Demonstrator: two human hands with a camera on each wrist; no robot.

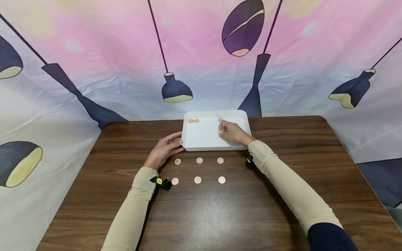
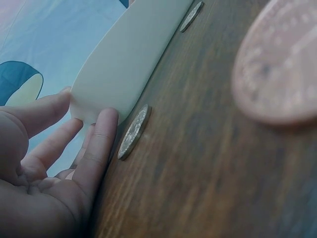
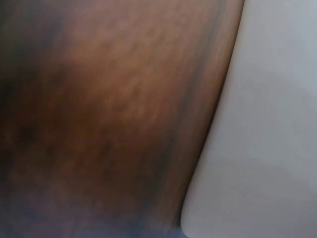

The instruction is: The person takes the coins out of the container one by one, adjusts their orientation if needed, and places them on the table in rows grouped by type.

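A shallow white tray [image 1: 204, 137] stands at the far edge of the table. Straight fingers of my left hand [image 1: 164, 150] touch its near left corner, and the left wrist view shows fingertips against its wall [image 2: 114, 64]. Over the tray's right half, my right hand [image 1: 233, 132] pinches a coin [image 1: 220, 132] between thumb and fingers. Just beyond that hand lies a yellowish coin [image 1: 220, 120]. Two copper coins, one on the left [image 1: 191, 121] and one beside it [image 1: 196, 120], lie in the tray's far left. The right wrist view misses the hand.
Before the tray, three silvery coins form a row: left [image 1: 177, 161], middle [image 1: 199, 160], right [image 1: 220, 160]. A nearer row has copper coins at left [image 1: 175, 181] and middle [image 1: 197, 180], plus a paler coin [image 1: 222, 180]. A printed cloth [image 1: 207, 87] hangs behind the brown wooden table [image 1: 213, 216].
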